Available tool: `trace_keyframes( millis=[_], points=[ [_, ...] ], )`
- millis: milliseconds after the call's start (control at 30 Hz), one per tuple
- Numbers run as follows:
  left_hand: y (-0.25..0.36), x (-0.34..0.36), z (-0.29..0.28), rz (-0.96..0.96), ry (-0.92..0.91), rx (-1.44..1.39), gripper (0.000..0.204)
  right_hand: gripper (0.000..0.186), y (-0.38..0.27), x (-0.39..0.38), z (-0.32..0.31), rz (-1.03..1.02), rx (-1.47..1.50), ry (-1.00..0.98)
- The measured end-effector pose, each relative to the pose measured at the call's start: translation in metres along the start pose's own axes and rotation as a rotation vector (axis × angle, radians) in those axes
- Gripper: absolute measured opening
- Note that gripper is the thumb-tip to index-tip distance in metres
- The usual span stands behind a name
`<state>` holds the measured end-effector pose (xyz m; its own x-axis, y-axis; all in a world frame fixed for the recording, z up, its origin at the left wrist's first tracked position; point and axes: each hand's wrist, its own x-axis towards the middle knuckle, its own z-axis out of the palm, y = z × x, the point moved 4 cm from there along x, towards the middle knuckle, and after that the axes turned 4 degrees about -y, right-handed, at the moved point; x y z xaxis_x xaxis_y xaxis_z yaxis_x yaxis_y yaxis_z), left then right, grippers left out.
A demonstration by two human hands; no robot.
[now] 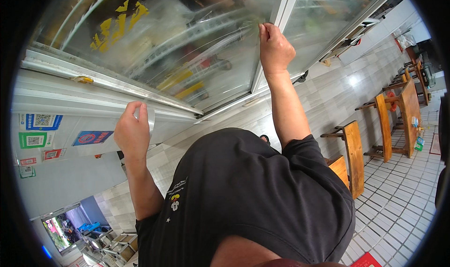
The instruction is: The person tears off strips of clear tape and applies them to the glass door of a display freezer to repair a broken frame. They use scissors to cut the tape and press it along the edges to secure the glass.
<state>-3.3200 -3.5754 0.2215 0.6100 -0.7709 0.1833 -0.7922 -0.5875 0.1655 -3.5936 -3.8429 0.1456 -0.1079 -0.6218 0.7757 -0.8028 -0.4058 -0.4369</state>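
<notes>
My left hand (132,132) is closed in front of the white ledge below the glass. Its fingers grip what looks like a roll of clear tape (151,119), whose curved, see-through edge shows beside the fingers. Higher and to the right, my right hand (276,50) is raised with fingertips pinched together, close to the white upright frame (258,75) of the glass door. What the pinch holds, if anything, is too small to make out. The large glass pane (154,42) carries yellow lettering and reflections, with wire racks and blurred goods behind it.
Several code stickers (43,121) and a blue sign (92,137) are stuck on the white panel at left. Wooden benches (354,159) and a wooden table (408,112) stand on the tiled floor (389,192) at right. Cluttered metal shelving (110,248) is at lower left.
</notes>
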Motion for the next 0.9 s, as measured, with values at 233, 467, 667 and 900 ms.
trace_keyframes(
  millis=[233,467,667,900],
  points=[
    [0.002,-0.001,0.004,-0.015,-0.017,0.042,0.021,0.016,0.000,0.002,-0.008,-0.031,-0.012,-0.003],
    [0.001,-0.001,0.007,-0.011,-0.008,0.023,0.021,0.016,-0.003,0.004,-0.004,-0.033,-0.010,0.009],
    [-0.003,0.000,0.013,-0.065,-0.039,0.031,0.023,0.017,-0.004,0.003,-0.005,-0.028,-0.004,0.037],
    [-0.007,0.000,0.016,-0.098,-0.058,0.029,0.024,0.023,-0.006,0.005,-0.007,-0.023,-0.006,0.004]
  ],
)
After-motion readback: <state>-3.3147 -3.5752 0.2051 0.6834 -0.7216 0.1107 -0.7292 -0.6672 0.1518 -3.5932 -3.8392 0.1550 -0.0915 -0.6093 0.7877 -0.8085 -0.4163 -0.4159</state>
